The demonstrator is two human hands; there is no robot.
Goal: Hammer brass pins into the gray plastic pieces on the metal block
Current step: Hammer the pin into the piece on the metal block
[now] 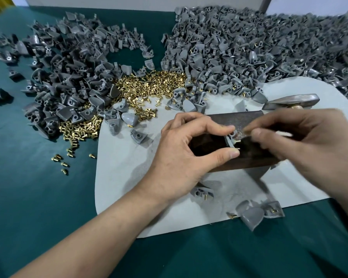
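- Dark metal block lies on a pale gray mat, right of centre; both hands cover most of its top.
- Left hand rests over the block, with thumb and forefinger pinching a gray plastic piece held on edge on the block.
- A brass pin juts from the right face of that piece.
- Right hand is motion-blurred, its curled fingertips just beside the pin. Whether it grips the pin cannot be told. A white item shows between its fingers; identity unclear.
- Tapered gray metal object lies just beyond the block, its near edge hidden by the right hand.
- Heap of loose brass pins sits far of the mat, between two piles.
- Left pile of gray pieces shows empty holes. The right pile is larger, several pieces carrying pins, and is cut off at the right edge.
- Stray pins lie on the green cloth, left.
- Pinned pieces lie at the mat's near edge.
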